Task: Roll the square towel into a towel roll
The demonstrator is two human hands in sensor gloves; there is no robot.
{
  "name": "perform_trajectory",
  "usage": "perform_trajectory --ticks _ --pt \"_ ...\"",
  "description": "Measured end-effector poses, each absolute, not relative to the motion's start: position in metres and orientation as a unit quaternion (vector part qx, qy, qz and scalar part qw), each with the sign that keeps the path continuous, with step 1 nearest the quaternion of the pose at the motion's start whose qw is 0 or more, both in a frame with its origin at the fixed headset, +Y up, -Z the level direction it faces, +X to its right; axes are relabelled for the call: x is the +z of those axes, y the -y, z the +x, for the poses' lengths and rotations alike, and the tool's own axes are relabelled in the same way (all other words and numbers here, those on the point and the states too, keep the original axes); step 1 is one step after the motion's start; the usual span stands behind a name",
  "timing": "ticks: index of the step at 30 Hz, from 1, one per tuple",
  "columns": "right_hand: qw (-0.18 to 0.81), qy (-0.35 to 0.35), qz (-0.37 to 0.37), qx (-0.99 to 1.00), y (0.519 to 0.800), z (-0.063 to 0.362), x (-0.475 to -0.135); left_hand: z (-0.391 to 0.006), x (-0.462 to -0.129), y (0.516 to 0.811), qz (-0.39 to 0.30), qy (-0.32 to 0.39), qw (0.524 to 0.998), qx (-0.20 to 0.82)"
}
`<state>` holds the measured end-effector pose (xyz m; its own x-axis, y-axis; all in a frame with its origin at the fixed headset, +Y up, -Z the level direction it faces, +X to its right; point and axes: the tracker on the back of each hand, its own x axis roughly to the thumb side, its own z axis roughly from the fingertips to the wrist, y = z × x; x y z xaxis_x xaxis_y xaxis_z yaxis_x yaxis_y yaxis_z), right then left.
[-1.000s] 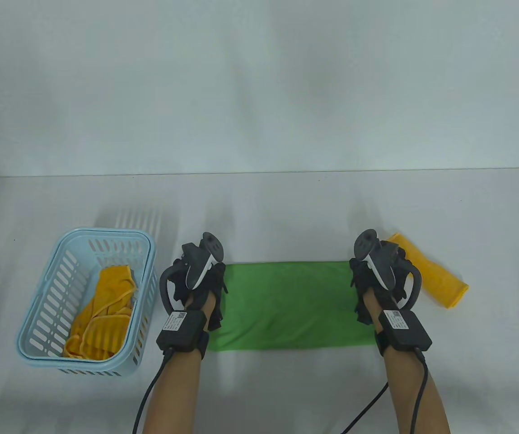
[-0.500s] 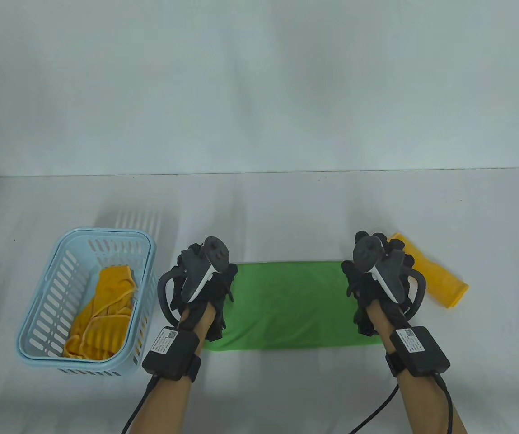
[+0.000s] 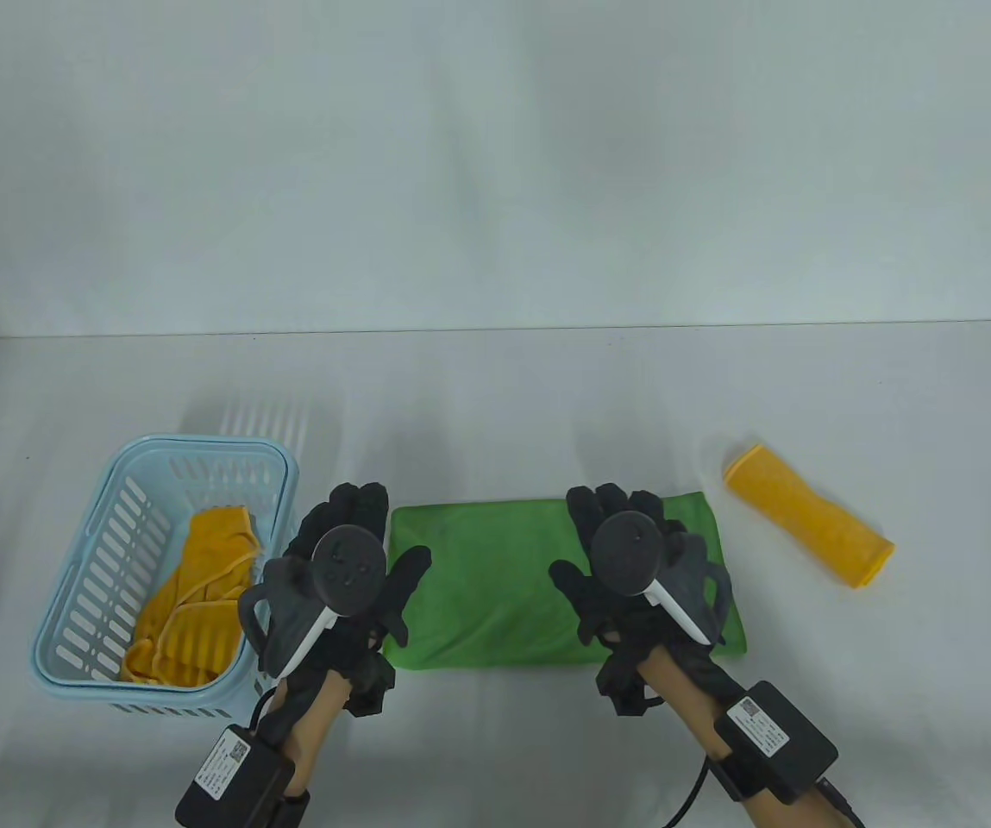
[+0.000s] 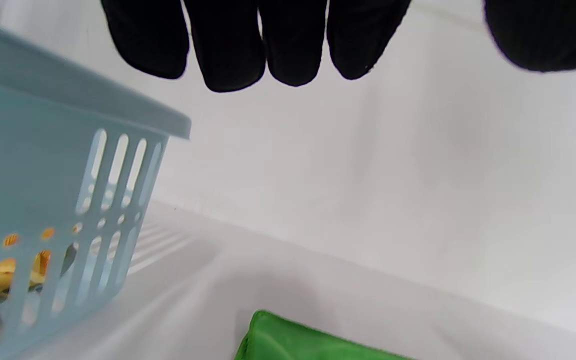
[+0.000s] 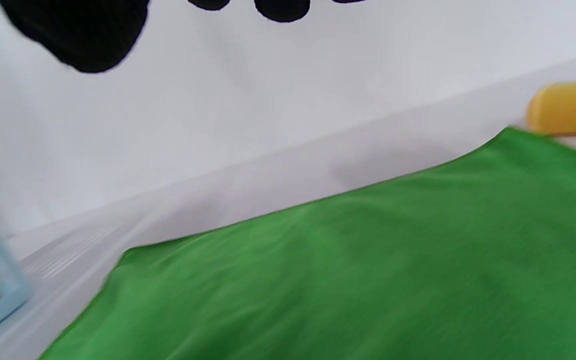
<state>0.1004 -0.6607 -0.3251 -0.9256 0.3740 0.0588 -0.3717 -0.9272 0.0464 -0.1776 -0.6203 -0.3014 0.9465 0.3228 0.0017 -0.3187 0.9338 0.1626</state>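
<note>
Table view: green towel (image 3: 495,586) lies flat beneath right hand's fingers (image 3: 607,509).

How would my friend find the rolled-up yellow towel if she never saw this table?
Start at the white table and find the flat green towel in the middle. Just past its far right corner lies the yellow towel roll, alone on the bare tabletop. It is a neat tube, unlike the crumpled yellow cloth inside the blue basket on the left.
</note>
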Motion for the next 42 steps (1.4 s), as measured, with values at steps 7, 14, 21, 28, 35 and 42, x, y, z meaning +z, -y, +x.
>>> perform_trajectory --ticks 7,14,21,28,35,42 --pt "0.194 -0.098 0.095 0.971 0.684 0.041 -0.315 -0.188 -0.29 0.603 0.113 -0.007 0.974 0.197" --pt "0.176 -0.198 0.123 0.956 0.726 -0.017 -0.312 -0.195 -0.286 0.6 0.123 -0.007 0.97 0.21" --pt "0.115 -0.195 0.151 0.962 0.75 -0.061 -0.313 -0.2 -0.288 0.6 0.121 -0.01 0.969 0.215" --pt "0.056 -0.163 0.127 0.977 0.763 -0.077 -0.318 -0.201 -0.288 0.6 0.124 -0.012 0.968 0.22" --pt "0.086 -0.132 0.109 0.981 0.761 -0.076 -0.324 -0.201 -0.288 0.601 0.123 -0.014 0.969 0.214" --pt "0.131 -0.134 0.091 0.978 0.756 -0.066 -0.33 -0.203 -0.288 0.601 0.121 -0.018 0.969 0.215"
